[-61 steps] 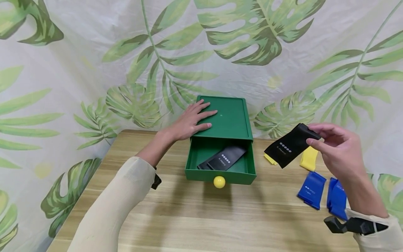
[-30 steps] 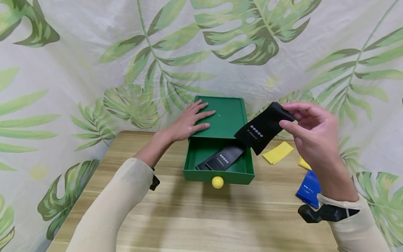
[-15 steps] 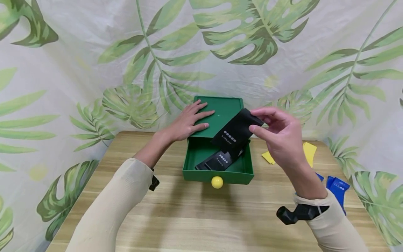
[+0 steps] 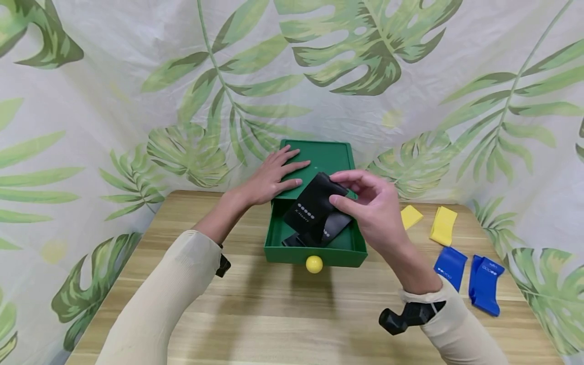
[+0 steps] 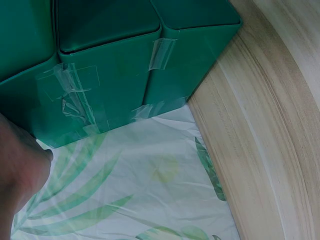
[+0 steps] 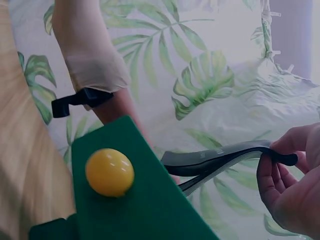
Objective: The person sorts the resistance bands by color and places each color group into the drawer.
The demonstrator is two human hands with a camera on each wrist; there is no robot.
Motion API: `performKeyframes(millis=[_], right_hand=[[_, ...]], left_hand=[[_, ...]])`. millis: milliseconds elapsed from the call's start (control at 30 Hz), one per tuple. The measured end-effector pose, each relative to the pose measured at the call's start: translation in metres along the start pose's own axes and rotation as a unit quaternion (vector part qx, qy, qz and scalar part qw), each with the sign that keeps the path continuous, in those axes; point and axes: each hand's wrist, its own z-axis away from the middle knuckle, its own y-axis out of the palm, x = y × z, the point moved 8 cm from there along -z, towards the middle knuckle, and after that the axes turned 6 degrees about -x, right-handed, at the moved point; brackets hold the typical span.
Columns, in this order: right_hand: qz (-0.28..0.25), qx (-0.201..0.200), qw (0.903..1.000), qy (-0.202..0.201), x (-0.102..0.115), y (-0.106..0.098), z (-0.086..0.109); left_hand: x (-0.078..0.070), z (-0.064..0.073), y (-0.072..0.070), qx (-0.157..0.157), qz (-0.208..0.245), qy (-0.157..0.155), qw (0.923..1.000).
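Between thumb and fingers my right hand [image 4: 369, 205] pinches a folded black resistance band [image 4: 310, 205] marked X-Heavy. It hangs tilted over the pulled-out drawer [image 4: 315, 256] of a green box, its lower end inside the drawer's walls. Beneath it, partly covered, another black band [image 4: 336, 228] lies in the drawer. In the right wrist view the held band [image 6: 215, 157] shows as folded layers beside the yellow knob [image 6: 110, 172]. My left hand [image 4: 276, 177] rests with spread fingers on top of the green box [image 4: 326, 157]. The left wrist view shows the box's taped side [image 5: 110, 90].
Right of the drawer, two folded yellow bands [image 4: 443, 225] lie on the wooden table [image 4: 255, 314]. Nearer the front are two folded blue bands [image 4: 485, 284]. A leaf-patterned cloth [image 4: 255, 61] hangs right behind the box.
My right hand has carried the black band leftward from above the yellow bands, then lowered it into the drawer opening. The left hand has stayed on the box.
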Motion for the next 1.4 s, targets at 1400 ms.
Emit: performKeyframes(millis=[1400], right_hand=[[0.388, 0.079, 0.9117, -0.108, -0.036, -0.016, 0.014]], left_hand=[[0.000, -0.001, 0.000, -0.005, 0.005, 0.000, 1.0000]])
